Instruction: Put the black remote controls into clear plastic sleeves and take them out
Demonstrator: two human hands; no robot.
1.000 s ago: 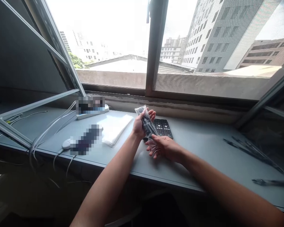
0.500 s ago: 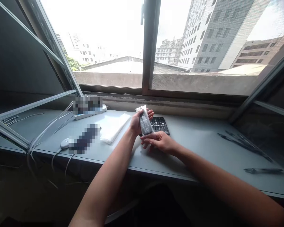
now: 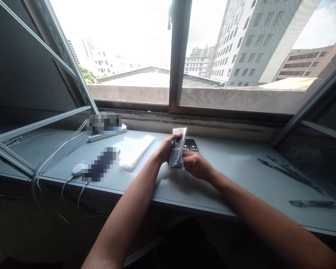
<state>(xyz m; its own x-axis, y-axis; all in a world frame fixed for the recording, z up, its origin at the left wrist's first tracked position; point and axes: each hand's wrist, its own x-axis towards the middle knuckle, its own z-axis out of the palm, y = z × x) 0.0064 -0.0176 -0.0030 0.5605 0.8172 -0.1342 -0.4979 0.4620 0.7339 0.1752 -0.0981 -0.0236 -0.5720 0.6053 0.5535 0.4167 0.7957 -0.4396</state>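
A dark remote control (image 3: 177, 151) in a clear plastic sleeve is held up above the desk, buttons facing me. My left hand (image 3: 165, 147) is closed around its left side, the thumb lying across its upper face. At its lower right edge, my right hand (image 3: 195, 162) has its fingers curled against the sleeve, and their tips are hidden behind it. Behind my hands, black remote controls (image 3: 191, 144) lie on the desk, partly covered by the held one. To the left rests a stack of clear plastic sleeves (image 3: 137, 153).
A power strip (image 3: 108, 134) stands at the back left, with a white round charger (image 3: 77, 170) and cables nearer the front edge. Pens (image 3: 310, 203) and dark thin items lie at the right. Metal frames (image 3: 44, 121) flank the grey desk (image 3: 232, 168) below the window.
The sleeved remote has turned more upright, its buttons now showing. My left thumb has come over its face, and my right hand has shifted from its bottom end to its right side.
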